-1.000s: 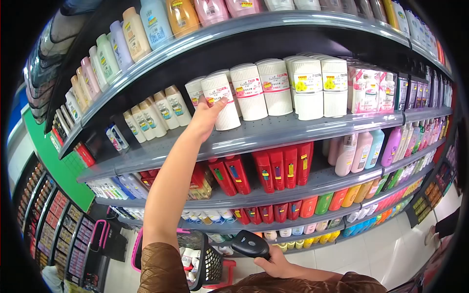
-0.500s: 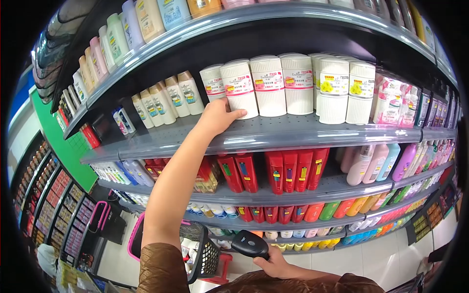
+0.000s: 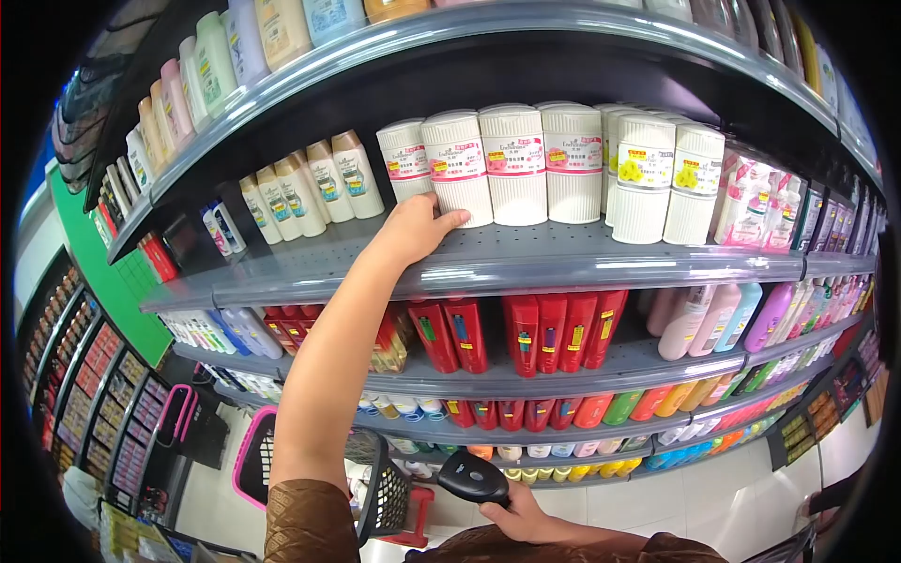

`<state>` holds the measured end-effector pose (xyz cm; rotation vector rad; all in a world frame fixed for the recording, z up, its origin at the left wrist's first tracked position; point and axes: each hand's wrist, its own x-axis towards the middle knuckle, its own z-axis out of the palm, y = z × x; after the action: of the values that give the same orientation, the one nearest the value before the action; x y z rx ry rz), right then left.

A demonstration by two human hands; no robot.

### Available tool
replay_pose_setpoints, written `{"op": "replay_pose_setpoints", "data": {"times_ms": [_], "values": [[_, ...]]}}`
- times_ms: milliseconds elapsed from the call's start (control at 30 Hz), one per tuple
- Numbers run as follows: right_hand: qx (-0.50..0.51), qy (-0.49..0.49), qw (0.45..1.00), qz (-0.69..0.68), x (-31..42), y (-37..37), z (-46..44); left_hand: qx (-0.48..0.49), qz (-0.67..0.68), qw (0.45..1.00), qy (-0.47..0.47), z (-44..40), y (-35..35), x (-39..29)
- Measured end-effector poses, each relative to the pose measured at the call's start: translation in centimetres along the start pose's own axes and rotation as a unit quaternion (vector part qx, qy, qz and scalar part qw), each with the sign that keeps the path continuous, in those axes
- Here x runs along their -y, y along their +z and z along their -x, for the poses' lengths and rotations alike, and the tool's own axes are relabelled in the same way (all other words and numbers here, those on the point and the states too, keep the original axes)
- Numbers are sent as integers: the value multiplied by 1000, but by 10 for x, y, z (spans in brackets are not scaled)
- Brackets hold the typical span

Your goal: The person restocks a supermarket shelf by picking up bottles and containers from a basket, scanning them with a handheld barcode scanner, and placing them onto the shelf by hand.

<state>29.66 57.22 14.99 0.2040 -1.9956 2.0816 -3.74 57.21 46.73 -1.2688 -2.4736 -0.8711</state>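
Observation:
My left hand (image 3: 419, 228) reaches up to the shelf and grips the lower part of a white ribbed bottle (image 3: 459, 192) with a pink-and-white label. Its thumb lies across the front of the base, while the fingers are partly hidden at the left side. More white bottles (image 3: 517, 202) of the same kind stand close by on the right, and another (image 3: 405, 188) stands on the left. Low in the view, my right hand (image 3: 522, 518) is wrapped round a black handheld barcode scanner (image 3: 472, 479).
White bottles with yellow flower labels (image 3: 642, 220) stand further right. Slimmer cream bottles (image 3: 355, 188) are on the left. Red bottles (image 3: 580, 333) fill the shelf below. A black basket with a pink handle (image 3: 253, 460) stands on the floor at lower left.
The view has shifted slightly. My left hand stays at the base of the same white bottle, and my right hand keeps holding the scanner.

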Motion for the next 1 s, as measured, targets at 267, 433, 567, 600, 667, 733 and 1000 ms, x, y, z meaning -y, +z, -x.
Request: {"op": "replay_pose_setpoints", "data": {"times_ms": [267, 433, 567, 600, 667, 733, 1000], "values": [[-11, 11, 1000, 22, 3, 12, 8, 10, -40, 999, -5, -5, 4, 7], [-28, 7, 999, 27, 8, 25, 8, 1, -26, 1000, -4, -5, 1, 6], [-34, 10, 999, 35, 2, 39, 15, -105, -2, 994, -16, 23, -19, -8], [-33, 9, 999, 35, 0, 44, 13, -179, -13, 984, 5, 36, -23, -7], [-31, 10, 999, 32, 3, 60, 8, -268, -22, 954, 135, 60, -32, 18], [0, 41, 999, 34, -3, 70, 8, -350, -17, 887, 300, 101, -42, 42], [32, 104, 993, -40, -23, 146, -29, 33, 162, 956, -241, 416, 9, 311]]}}
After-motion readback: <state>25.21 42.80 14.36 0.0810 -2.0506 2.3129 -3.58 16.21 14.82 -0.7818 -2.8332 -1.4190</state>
